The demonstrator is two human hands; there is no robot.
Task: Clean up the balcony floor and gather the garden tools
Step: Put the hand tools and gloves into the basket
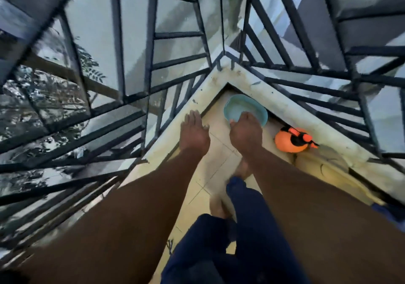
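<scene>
Pale blue basin (243, 110) sat in the far corner of the tiled balcony floor (210, 169), tucked against the low white ledge (197, 99). Round, shallow, its inside pale and smooth; contents could not be told through the blur. Right hand (246, 133) gripped the near rim, fingers curled over the edge. Left hand (194, 133) hovered beside it, fingers extended flat, holding nothing. Orange sprayer bottle (290, 140) with black fittings lay to the right, apart from the basin.
</scene>
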